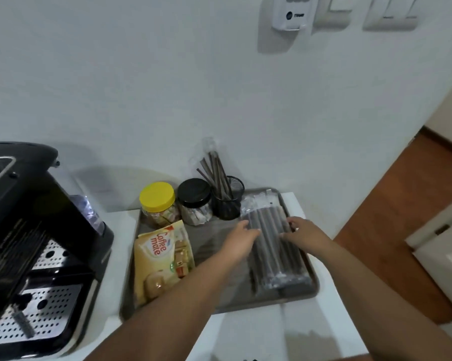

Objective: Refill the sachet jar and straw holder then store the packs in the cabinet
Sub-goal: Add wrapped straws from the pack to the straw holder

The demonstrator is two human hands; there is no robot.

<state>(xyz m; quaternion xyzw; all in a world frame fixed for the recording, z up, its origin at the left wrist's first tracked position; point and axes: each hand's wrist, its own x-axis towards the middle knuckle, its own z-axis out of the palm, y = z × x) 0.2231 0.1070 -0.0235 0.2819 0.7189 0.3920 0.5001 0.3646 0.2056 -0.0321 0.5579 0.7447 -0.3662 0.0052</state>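
Observation:
A clear pack of dark straws (pixel 270 246) lies lengthwise on the right half of a grey tray (pixel 214 230). My left hand (pixel 239 239) rests against the pack's left side and my right hand (pixel 304 234) against its right side, fingers curled on it. A black mesh straw holder (pixel 228 201) with a few dark straws stands at the tray's back. Beside it are a black-lidded sachet jar (pixel 195 201) and a yellow-lidded jar (pixel 157 203). A yellow Coffee mate pack (pixel 160 261) lies on the tray's left part.
A black coffee machine (pixel 35 243) with perforated metal trays fills the left of the white counter (pixel 256 332). The white wall stands right behind the tray. Wooden floor (pixel 402 217) and a white cabinet door edge (pixel 443 243) are at the right.

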